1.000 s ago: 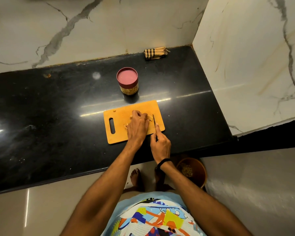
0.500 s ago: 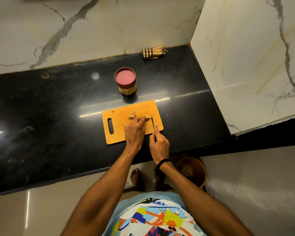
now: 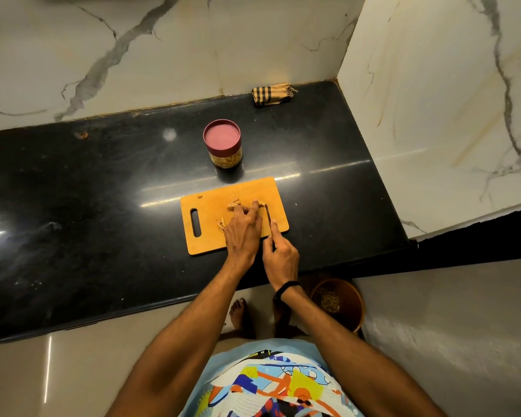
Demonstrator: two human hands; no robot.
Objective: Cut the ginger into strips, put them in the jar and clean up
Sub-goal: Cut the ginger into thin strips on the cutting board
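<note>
Head view is showing pale brown ginger pieces lying on the cutting board, the left hand pressing them, the right hand gripping the knife at 3 o'clock.

You have open tabletop left of the board. The jar stands just behind the board; a cloth sits near the back right corner, where the wall closes the right edge.
</note>
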